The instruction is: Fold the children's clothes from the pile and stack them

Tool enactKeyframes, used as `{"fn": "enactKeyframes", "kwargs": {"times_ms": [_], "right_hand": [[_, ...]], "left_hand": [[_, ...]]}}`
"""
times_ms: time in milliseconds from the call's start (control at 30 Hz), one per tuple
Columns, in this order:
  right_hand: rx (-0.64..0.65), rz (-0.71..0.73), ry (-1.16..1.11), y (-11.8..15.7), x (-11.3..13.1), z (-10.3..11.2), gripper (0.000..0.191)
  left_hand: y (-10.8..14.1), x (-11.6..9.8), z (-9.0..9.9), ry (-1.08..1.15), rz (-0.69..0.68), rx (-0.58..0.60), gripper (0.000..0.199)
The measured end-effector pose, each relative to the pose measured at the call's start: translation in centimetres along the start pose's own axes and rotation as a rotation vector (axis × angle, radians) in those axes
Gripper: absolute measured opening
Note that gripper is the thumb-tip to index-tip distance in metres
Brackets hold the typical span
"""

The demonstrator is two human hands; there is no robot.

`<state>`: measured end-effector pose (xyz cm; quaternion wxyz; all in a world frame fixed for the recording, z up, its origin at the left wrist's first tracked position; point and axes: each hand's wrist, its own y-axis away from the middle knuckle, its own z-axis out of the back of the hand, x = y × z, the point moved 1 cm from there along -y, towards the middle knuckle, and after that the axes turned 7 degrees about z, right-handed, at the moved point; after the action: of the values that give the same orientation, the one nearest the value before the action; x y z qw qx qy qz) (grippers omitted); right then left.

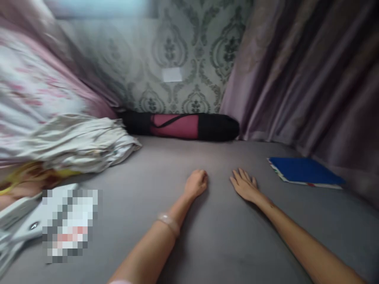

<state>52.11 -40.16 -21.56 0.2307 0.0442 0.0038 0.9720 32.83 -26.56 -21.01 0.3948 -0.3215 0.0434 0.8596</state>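
My left hand (196, 183) rests on the grey sheet (219, 240) with its fingers curled into a loose fist. No object shows in or around it, and a pale bangle (168, 224) circles that wrist. To its right, my right hand (244, 184) lies palm down on the same sheet, fingers spread and holding nothing. The nearest thing to the right hand is a flat blue folder or book (306, 170), a short way off and untouched. A gap of bare sheet separates the two hands.
A black and pink roll-shaped bag (174, 126) lies along the patterned wall. Crumpled pale cloth (85, 142) is heaped at the left, near a white device (34, 225) and a pixelated item (71, 225). Purple curtains (275, 71) hang at the right.
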Motion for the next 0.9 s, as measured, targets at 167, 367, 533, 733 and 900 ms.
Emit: {"fn": "enactKeyframes", "kwargs": {"times_ms": [167,367,533,733,900], "right_hand": [[-0.016,0.234,0.017,1.2,7.4,-1.7,0.062],[-0.091,0.341,0.051,2.4,11.7,-2.6,0.063],[-0.151,0.334,0.066,2.4,11.7,-3.0,0.063],[-0.181,0.332,0.061,2.4,11.9,-3.0,0.065],[-0.192,0.327,0.057,2.4,11.8,-3.2,0.067]], "left_hand": [[-1.1,1.1,0.0,0.248,0.160,0.048,0.024],[-2.1,2.5,2.5,0.445,0.314,0.164,0.024],[-1.5,7.5,8.9,0.456,0.424,0.075,0.022],[0.5,16.4,19.1,0.321,0.577,-0.232,0.021],[2.7,21.4,26.6,0.119,0.656,-0.514,0.024]]}}
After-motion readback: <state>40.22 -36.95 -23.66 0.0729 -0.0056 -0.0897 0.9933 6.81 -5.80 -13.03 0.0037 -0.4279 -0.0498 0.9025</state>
